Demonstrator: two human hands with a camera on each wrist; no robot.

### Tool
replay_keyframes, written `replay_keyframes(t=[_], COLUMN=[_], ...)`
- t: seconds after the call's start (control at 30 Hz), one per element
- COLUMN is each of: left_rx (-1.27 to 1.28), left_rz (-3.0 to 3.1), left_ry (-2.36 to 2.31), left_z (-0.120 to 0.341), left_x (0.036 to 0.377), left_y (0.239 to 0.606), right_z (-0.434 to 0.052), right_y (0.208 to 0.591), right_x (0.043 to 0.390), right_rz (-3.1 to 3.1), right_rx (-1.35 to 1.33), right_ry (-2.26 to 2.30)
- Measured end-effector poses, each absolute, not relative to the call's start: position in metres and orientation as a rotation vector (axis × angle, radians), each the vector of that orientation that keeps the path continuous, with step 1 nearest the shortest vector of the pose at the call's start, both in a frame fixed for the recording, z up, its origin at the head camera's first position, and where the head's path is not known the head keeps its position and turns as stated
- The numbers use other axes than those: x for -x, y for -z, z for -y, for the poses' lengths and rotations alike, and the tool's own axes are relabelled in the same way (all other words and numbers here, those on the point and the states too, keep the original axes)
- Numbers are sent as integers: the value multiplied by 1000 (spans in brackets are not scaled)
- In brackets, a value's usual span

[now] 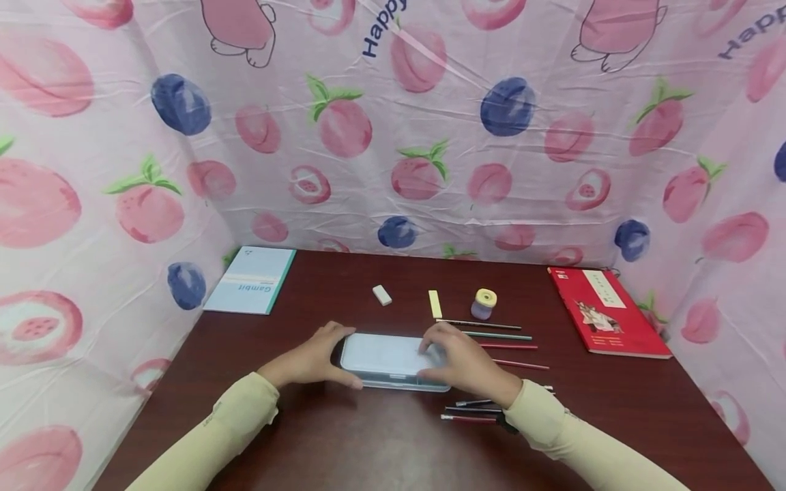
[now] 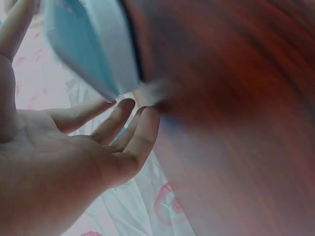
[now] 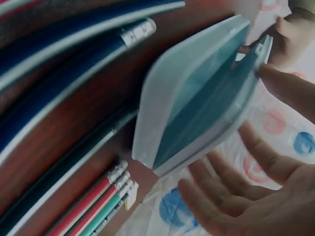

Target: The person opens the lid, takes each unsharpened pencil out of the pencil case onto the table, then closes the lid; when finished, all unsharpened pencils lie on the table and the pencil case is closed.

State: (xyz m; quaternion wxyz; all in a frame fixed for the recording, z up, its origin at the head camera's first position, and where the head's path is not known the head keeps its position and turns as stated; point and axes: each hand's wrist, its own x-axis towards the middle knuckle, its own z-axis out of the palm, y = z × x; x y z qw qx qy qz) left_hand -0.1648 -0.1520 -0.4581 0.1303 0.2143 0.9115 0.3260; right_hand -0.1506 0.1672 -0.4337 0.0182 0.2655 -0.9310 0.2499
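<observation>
A pale blue translucent pencil case (image 1: 388, 360) lies flat on the dark red-brown table (image 1: 368, 450), in front of me. My left hand (image 1: 316, 356) holds its left end between thumb and fingers. In the left wrist view, that hand (image 2: 98, 123) has its fingertips at the corner of the case (image 2: 83, 44). My right hand (image 1: 457, 358) rests relaxed fingers on the case's right end. Seen from the right wrist, its fingers (image 3: 231, 196) are spread beside the case (image 3: 197, 98), whose two shells look slightly apart.
Several pencils (image 1: 500, 336) lie right of the case and some pens (image 1: 469, 410) by my right wrist. Behind are a white eraser (image 1: 382, 294), a yellow strip (image 1: 434, 303) and a purple sharpener (image 1: 484, 304). A blue notebook (image 1: 250, 279) lies back left, a red book (image 1: 604, 311) right.
</observation>
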Motion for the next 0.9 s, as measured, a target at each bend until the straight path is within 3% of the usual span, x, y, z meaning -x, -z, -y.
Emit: replay_keyframes(t=[0.23, 0.9], left_rx=[-652, -514], left_rz=[-2711, -2758], left_ry=[-901, -777], left_z=[141, 125], left_x=[165, 172], left_y=[449, 444], right_z=[-162, -149], right_y=[441, 428], right_x=[155, 174], right_rz=[3025, 3169], right_rx=[-721, -771], right_ry=[-716, -495])
